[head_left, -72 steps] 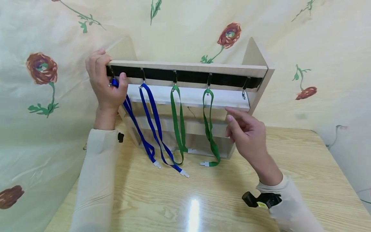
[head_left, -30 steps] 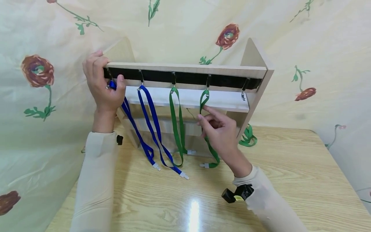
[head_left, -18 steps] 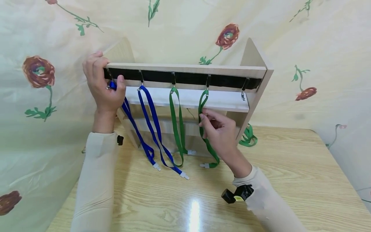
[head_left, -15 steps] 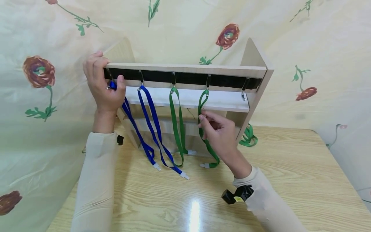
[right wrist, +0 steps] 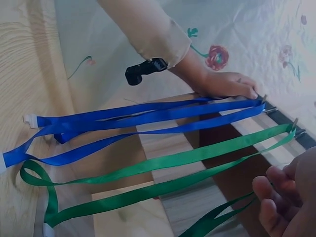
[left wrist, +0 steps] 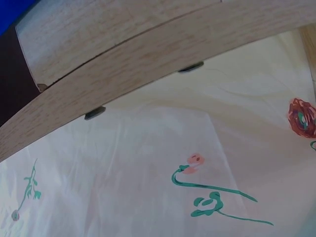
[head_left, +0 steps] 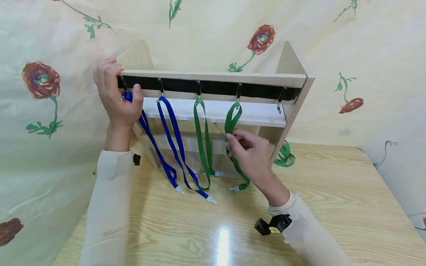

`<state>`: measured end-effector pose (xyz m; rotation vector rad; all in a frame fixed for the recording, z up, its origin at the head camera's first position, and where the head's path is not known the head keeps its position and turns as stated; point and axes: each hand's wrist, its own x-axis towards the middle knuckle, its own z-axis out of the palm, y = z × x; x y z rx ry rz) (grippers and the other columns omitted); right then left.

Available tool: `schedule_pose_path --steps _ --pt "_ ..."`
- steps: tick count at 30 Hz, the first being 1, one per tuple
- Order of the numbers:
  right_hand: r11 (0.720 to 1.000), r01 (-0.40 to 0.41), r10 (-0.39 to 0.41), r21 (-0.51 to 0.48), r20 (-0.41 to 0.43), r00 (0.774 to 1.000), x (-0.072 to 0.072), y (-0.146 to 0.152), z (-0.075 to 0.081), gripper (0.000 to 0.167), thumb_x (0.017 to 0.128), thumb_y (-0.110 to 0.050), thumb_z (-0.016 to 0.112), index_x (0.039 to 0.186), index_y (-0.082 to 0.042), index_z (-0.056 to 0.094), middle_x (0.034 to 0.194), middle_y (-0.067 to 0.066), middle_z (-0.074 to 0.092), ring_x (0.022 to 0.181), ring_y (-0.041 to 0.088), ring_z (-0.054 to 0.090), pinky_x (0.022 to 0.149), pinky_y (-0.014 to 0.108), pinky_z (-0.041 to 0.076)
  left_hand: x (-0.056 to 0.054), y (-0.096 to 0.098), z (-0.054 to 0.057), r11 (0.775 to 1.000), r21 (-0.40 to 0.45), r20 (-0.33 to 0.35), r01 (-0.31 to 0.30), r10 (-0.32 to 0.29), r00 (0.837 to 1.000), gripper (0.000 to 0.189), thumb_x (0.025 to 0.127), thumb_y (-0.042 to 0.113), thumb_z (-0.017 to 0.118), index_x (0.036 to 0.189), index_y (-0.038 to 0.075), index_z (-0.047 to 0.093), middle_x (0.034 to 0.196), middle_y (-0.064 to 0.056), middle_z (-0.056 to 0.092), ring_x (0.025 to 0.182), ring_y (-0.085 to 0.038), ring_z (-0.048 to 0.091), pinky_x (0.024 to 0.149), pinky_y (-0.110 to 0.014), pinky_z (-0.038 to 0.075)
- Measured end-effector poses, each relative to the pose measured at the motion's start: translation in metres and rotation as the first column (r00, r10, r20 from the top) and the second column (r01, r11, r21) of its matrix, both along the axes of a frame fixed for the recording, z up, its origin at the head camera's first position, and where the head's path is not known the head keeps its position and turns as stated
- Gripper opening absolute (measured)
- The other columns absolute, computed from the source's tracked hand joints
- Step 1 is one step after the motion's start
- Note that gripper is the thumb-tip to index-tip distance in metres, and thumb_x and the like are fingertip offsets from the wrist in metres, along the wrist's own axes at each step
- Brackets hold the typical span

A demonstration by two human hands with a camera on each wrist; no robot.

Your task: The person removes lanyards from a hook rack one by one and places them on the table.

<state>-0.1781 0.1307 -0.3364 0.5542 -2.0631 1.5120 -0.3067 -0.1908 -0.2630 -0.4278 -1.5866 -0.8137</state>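
Observation:
My left hand (head_left: 118,98) grips the left end of the wooden rack's top board (head_left: 213,75), thumb in front and fingers over the edge. My right hand (head_left: 251,151) pinches a green lanyard (head_left: 228,123) between thumb and forefinger, below its hook; its upper loop still hangs on that hook. Left of it, another green lanyard (head_left: 198,129) and two blue lanyards, one nearer (head_left: 177,136) and one at the far left (head_left: 153,138), hang from hooks. In the right wrist view, the blue lanyards (right wrist: 163,118) stretch toward my left hand (right wrist: 227,84).
The rightmost hook (head_left: 279,107) has nothing on it. A bundled green lanyard (head_left: 285,159) lies on the wooden table (head_left: 349,192), right of the rack. A white shelf (head_left: 259,113) sits behind the hooks. A flowered sheet (head_left: 206,29) covers the wall behind.
My right hand has moved left from beside the rightmost hook to the green lanyard, taken hold of it, and slid slightly lower. The lanyard's upper loop is wider. My left hand stays put.

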Motion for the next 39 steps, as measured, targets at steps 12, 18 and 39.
schedule_pose_path --steps 12,18,39 --pt "0.999 -0.013 0.006 -0.036 -0.178 0.984 0.017 0.010 0.023 0.011 0.095 0.006 0.067 0.102 0.009 0.076 0.094 0.022 0.080 0.068 0.002 0.070 0.061 0.022 0.058 0.000 0.001 0.002 1.000 0.001 -0.001 0.005 -0.005 1.000 0.063 0.079 0.051 0.050 0.110 -0.003 0.062 0.115 -0.027 0.063 0.132 -0.026 0.053 0.122 -0.041 0.034" --pt "0.992 -0.065 0.035 -0.107 -0.259 0.965 0.025 0.020 0.036 0.015 0.094 0.009 0.065 0.106 0.013 0.074 0.100 0.013 0.083 0.084 0.008 0.079 0.067 0.022 0.061 0.000 0.001 0.003 1.000 0.002 0.008 0.002 -0.002 1.000 0.062 0.078 0.050 0.050 0.110 -0.002 0.062 0.116 -0.026 0.063 0.133 -0.025 0.052 0.123 -0.041 0.033" --pt "0.845 -0.160 -0.078 -0.511 -0.413 0.907 0.043 0.089 0.073 0.019 0.087 0.018 0.062 0.098 0.034 0.062 0.081 0.019 0.080 0.068 0.019 0.079 0.055 0.020 0.057 0.000 0.001 0.002 1.000 0.003 -0.012 0.014 -0.014 1.000 0.064 0.079 0.052 0.049 0.108 -0.004 0.062 0.110 -0.028 0.061 0.130 -0.028 0.054 0.123 -0.041 0.033"
